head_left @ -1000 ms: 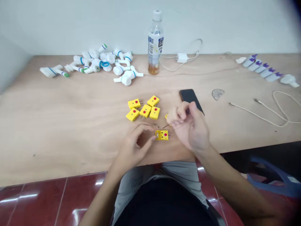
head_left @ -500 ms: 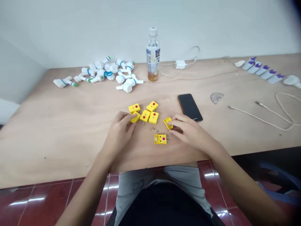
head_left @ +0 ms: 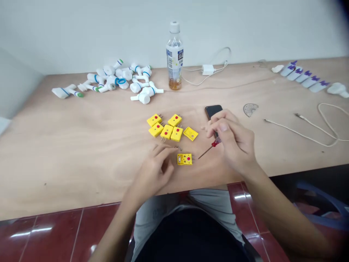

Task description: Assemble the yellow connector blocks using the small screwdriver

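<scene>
My right hand (head_left: 234,140) is closed around a screwdriver (head_left: 206,152) with a red and clear handle, its thin shaft slanting down to the left. The tip hangs near the metal prongs of an opened yellow plug housing (head_left: 184,159), which shows a red dot and inner parts. My left hand (head_left: 156,169) reaches beside that housing, thumb and forefinger apart, fingertips at some small screws (head_left: 178,147). A loose yellow cover (head_left: 191,133) lies hollow side up. Behind are several closed yellow plugs (head_left: 167,131) with red dots and metal pins.
A phone (head_left: 213,110) lies partly behind my right hand. A drink bottle (head_left: 175,58) stands near the wall, with white-blue plastic fittings (head_left: 143,96) to its left. A white charger (head_left: 208,69), a protractor (head_left: 250,109), a cable (head_left: 302,136) and purple-topped containers (head_left: 302,79) lie rightward.
My right hand has let go of the yellow cover, now lying by the plugs, and holds up a screwdriver. My left hand has left a closed plug and moved down-right to the screws.
</scene>
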